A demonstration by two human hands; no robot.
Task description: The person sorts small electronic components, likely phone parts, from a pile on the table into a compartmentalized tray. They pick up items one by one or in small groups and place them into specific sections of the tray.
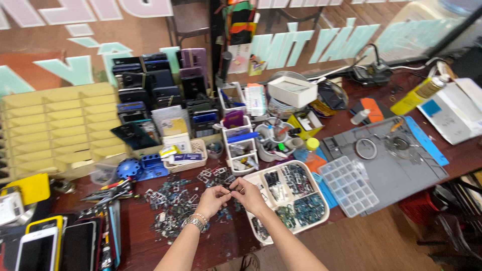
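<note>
While both my hands meet over the dark red table [140, 241], a tiny dark part [230, 187] sits pinched between them, right at the fingertips. My left hand [212, 199] has thumb and forefinger closed together on one end of it; my right hand [249, 194] has its fingertips closed on the other end. The part is too small to make out, possibly a small metal tray or bracket like the ones scattered below. It is held just above the tabletop, between the loose pile and the white tray, not touching either as far as I can tell.

A metal bracelet [195, 221] is on my left wrist. Under and left of my left hand lies a pile of small dark parts [170, 203] spread on the table. Just beside my right hand is a white divided tray [321, 198] with more dark parts sorted in its compartments. Right of it, a clear plastic compartment box [350, 184] rests partly on a grey work mat [401, 165]. Behind my hands: a small white rack [240, 145], a blue round tool [128, 169], and stacked phone cases [150, 80]. A yellow slotted organizer [60, 128] stands at far left, well apart. Phones [45, 246] lie at the lower left corner. A yellow bottle [416, 94] lies at far right near white papers [452, 113].
</note>
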